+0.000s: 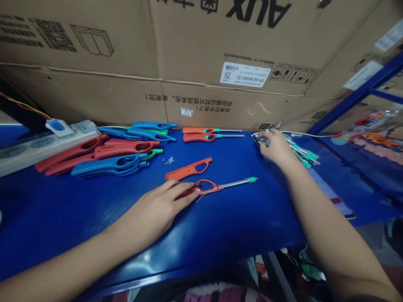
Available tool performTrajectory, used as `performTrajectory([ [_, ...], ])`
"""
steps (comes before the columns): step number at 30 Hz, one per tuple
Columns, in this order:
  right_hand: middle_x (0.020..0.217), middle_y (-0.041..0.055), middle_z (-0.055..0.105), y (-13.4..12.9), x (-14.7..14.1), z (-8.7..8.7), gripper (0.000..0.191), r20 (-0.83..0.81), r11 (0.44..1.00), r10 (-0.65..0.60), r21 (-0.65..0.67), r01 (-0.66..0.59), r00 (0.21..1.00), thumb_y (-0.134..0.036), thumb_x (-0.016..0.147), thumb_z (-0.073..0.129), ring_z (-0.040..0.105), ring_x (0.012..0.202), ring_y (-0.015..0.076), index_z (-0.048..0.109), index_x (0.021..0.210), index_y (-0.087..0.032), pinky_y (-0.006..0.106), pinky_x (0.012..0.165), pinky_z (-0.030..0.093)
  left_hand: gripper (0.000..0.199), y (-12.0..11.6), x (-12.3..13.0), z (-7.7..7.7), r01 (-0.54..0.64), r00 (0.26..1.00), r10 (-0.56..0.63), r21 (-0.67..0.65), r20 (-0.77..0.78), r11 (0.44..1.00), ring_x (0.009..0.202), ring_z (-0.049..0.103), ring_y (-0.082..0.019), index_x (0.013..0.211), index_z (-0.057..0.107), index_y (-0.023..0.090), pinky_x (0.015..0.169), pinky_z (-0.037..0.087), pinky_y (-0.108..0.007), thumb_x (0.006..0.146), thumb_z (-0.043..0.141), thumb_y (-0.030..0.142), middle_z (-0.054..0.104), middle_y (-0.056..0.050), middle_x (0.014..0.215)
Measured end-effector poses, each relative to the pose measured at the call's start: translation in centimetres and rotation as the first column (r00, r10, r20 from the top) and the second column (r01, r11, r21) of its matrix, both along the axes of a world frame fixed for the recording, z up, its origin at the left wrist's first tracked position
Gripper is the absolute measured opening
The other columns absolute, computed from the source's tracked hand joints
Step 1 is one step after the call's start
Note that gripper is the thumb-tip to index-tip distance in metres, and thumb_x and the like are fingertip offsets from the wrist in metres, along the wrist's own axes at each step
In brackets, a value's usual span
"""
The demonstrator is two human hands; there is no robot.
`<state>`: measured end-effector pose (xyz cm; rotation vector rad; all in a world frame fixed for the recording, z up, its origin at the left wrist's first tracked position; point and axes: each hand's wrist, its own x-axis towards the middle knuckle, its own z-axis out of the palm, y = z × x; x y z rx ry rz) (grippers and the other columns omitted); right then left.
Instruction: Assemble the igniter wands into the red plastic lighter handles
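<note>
My left hand (168, 199) rests with bent fingers over the handle of a red-orange lighter half (210, 186), pressing it to the blue table. A silvery metal tube (236, 183) with a green tip extends rightward from that half, and a thin wire trails under it. Just behind lies a loose orange handle half (189, 169). My right hand (274, 144) reaches to the back right, fingers bent down at a pile of metal tubes with green tips (304, 153). Its fingertips touch small dark and silvery parts there; what they grip, if anything, is unclear.
Red handle shells (126, 147) and blue handle shells (108, 165) are stacked at the left beside a white power strip (40, 144). Two long-necked lighters (201, 137) lie at the back, before a large cardboard box (195, 50). Small pins (170, 160) lie mid-table. A blue metal frame (352, 96) stands right.
</note>
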<state>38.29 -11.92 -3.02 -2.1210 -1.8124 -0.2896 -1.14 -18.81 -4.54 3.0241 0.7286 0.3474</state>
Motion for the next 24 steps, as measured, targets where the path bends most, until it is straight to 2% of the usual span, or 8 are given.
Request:
performTrajectory([
  [4, 0.102, 0.0169, 0.060, 1.0, 3.5, -1.3, 0.029, -0.021, 0.991, -0.132, 0.008, 0.132, 0.991, -0.015, 0.079, 0.057, 0.060, 0.104, 0.0348, 0.076, 0.100, -0.014, 0.046, 0.097, 0.047, 0.053, 0.3, -0.2, -0.1, -0.004, 1.000, 0.005, -0.017, 0.027, 1.000, 0.119, 0.064, -0.028, 0.143, 0.057, 0.025, 0.096, 0.060, -0.047, 0.095, 0.045, 0.006, 0.063, -0.008, 0.139],
  [9, 0.095, 0.0117, 0.058, 1.7, 5.2, -2.8, 0.028, -0.064, 0.986, -0.165, -0.024, 0.164, 0.984, -0.018, 0.075, 0.063, 0.059, 0.102, 0.0320, 0.077, 0.099, -0.017, 0.044, 0.096, 0.047, 0.040, 0.3, -0.3, -0.2, 0.004, 0.990, 0.002, -0.043, 0.138, 0.999, 0.118, 0.066, -0.025, 0.137, 0.061, 0.022, 0.097, 0.060, -0.042, 0.100, 0.047, 0.015, 0.065, -0.008, 0.136],
  [14, 0.094, 0.0094, 0.055, 2.2, 6.0, -3.1, 0.023, -0.081, 0.987, -0.160, -0.019, 0.159, 0.984, -0.020, 0.072, 0.067, 0.056, 0.103, 0.0305, 0.075, 0.092, -0.018, 0.042, 0.095, 0.046, 0.031, 0.4, -0.2, 0.3, -0.043, 0.971, 0.063, -0.091, 0.229, 0.995, 0.116, 0.068, -0.024, 0.128, 0.064, 0.017, 0.100, 0.057, -0.042, 0.101, 0.051, 0.025, 0.071, -0.009, 0.128],
  [20, 0.092, 0.0091, 0.056, 2.2, 5.9, -3.1, 0.020, -0.104, 0.990, -0.141, -0.028, 0.139, 0.985, -0.020, 0.071, 0.069, 0.055, 0.105, 0.0316, 0.073, 0.091, -0.019, 0.042, 0.094, 0.046, 0.030, 0.4, -0.1, 0.7, -0.030, 0.985, 0.055, -0.150, 0.164, 0.988, 0.117, 0.066, -0.023, 0.130, 0.060, 0.019, 0.102, 0.055, -0.042, 0.102, 0.048, 0.023, 0.070, -0.007, 0.128],
  [24, 0.102, 0.0117, 0.057, 1.9, 5.6, -2.7, 0.030, -0.105, 0.989, -0.144, -0.006, 0.145, 0.984, -0.022, 0.075, 0.068, 0.055, 0.108, 0.0318, 0.072, 0.104, -0.019, 0.042, 0.097, 0.045, 0.032, 0.3, -0.1, 0.7, -0.040, 0.991, 0.056, -0.135, 0.121, 0.990, 0.117, 0.066, -0.025, 0.132, 0.058, 0.019, 0.099, 0.057, -0.043, 0.102, 0.048, 0.024, 0.069, -0.009, 0.129],
])
